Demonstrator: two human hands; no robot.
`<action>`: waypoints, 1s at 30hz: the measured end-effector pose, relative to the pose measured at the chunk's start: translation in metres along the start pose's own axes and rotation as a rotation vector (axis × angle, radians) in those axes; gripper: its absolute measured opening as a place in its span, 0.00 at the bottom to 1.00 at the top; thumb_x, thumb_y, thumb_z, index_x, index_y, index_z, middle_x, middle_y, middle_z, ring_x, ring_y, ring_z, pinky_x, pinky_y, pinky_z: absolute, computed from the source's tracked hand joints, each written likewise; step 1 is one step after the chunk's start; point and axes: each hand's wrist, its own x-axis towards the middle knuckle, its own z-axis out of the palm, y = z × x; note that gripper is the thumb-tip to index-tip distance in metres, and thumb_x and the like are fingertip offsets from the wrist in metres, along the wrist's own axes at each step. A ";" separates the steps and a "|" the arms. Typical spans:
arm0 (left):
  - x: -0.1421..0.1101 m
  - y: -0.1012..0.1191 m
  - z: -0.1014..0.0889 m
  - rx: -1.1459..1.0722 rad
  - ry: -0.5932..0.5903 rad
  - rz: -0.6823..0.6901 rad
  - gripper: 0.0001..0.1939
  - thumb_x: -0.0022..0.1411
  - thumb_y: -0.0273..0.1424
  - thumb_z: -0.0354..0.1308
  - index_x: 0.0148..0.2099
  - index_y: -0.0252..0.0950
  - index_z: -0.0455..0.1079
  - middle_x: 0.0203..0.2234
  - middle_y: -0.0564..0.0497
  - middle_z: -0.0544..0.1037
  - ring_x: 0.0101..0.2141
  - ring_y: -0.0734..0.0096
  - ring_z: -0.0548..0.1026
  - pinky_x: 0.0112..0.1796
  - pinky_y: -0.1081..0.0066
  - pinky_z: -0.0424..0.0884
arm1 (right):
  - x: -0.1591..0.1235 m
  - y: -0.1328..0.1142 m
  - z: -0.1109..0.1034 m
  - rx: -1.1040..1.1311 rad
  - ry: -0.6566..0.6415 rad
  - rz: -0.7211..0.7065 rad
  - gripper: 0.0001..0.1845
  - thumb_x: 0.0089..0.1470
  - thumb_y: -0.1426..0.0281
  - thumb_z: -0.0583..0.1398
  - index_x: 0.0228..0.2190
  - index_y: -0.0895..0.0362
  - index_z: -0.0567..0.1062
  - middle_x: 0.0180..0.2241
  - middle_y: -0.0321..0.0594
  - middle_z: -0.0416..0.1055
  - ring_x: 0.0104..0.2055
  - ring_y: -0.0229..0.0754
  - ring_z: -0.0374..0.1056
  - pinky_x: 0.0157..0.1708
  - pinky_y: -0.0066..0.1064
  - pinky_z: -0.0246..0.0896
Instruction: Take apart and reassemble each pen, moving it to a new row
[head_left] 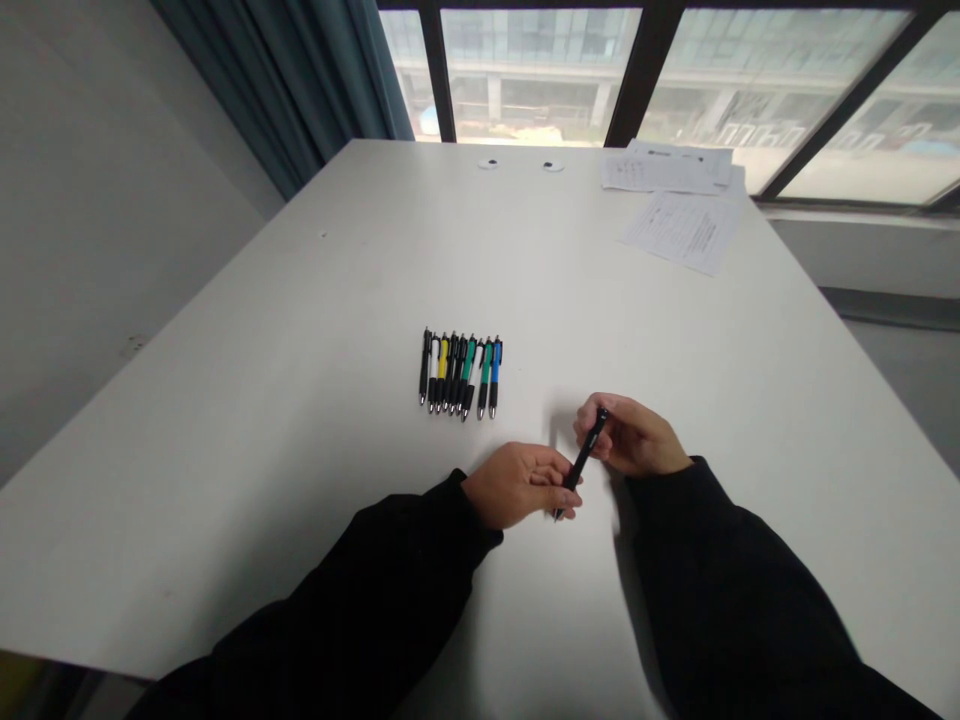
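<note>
A black pen (586,452) slants between my two hands, its tip pointing down and toward me. My left hand (525,484) pinches it near the tip between thumb and fingers. Around its upper end my right hand (628,435) is closed, with the fingers curled against the barrel. Left of my hands lies a row of several click pens, side by side with their tips toward me. Among them are a yellow pen (442,358), a green pen (486,362), a blue pen (496,364) at the right end and a black pen (425,365) at the left end.
The pens lie on a white table (300,330). Printed papers (679,225) rest at its far right corner. Two small white oval pieces (553,166) sit by the far edge. Beyond are a window (540,75) and a blue curtain (300,80); a wall stands at left.
</note>
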 end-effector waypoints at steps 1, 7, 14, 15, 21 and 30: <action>0.000 -0.001 0.000 0.005 0.005 0.003 0.23 0.42 0.38 0.74 0.35 0.28 0.73 0.25 0.45 0.79 0.26 0.69 0.77 0.32 0.68 0.72 | 0.000 -0.001 0.001 0.006 -0.020 0.015 0.18 0.54 0.59 0.59 0.25 0.60 0.77 0.14 0.34 0.58 0.18 0.36 0.54 0.20 0.29 0.46; 0.001 -0.001 0.000 -0.005 0.018 0.028 0.22 0.43 0.38 0.74 0.36 0.29 0.73 0.25 0.45 0.79 0.27 0.69 0.78 0.32 0.69 0.72 | 0.000 -0.001 0.002 0.047 -0.032 0.022 0.20 0.54 0.57 0.59 0.26 0.61 0.78 0.13 0.35 0.59 0.18 0.36 0.54 0.20 0.29 0.46; 0.004 0.001 0.000 -0.014 0.049 0.032 0.23 0.42 0.38 0.75 0.35 0.28 0.72 0.24 0.46 0.79 0.26 0.69 0.78 0.31 0.69 0.73 | 0.003 0.001 0.002 -0.058 0.026 0.015 0.25 0.57 0.51 0.55 0.27 0.59 0.76 0.13 0.35 0.62 0.16 0.36 0.54 0.18 0.29 0.45; 0.005 0.002 -0.001 -0.034 0.090 0.049 0.23 0.42 0.38 0.75 0.35 0.29 0.71 0.24 0.47 0.78 0.26 0.69 0.78 0.31 0.69 0.74 | 0.003 0.002 0.003 -0.083 0.063 -0.002 0.26 0.58 0.49 0.53 0.28 0.58 0.74 0.14 0.34 0.63 0.15 0.35 0.53 0.18 0.29 0.44; 0.012 0.008 -0.007 -0.119 0.412 0.218 0.24 0.43 0.39 0.74 0.34 0.32 0.66 0.21 0.54 0.76 0.22 0.73 0.76 0.27 0.72 0.74 | -0.001 0.013 0.018 -0.819 0.068 -0.183 0.21 0.50 0.58 0.66 0.20 0.57 0.64 0.17 0.29 0.58 0.21 0.32 0.51 0.21 0.26 0.45; 0.016 0.002 -0.012 0.011 0.473 0.307 0.20 0.51 0.40 0.69 0.39 0.31 0.69 0.28 0.50 0.79 0.28 0.74 0.77 0.32 0.74 0.73 | -0.004 0.007 0.038 -1.470 -0.003 -0.288 0.12 0.56 0.67 0.56 0.23 0.56 0.65 0.21 0.35 0.66 0.23 0.36 0.60 0.28 0.28 0.50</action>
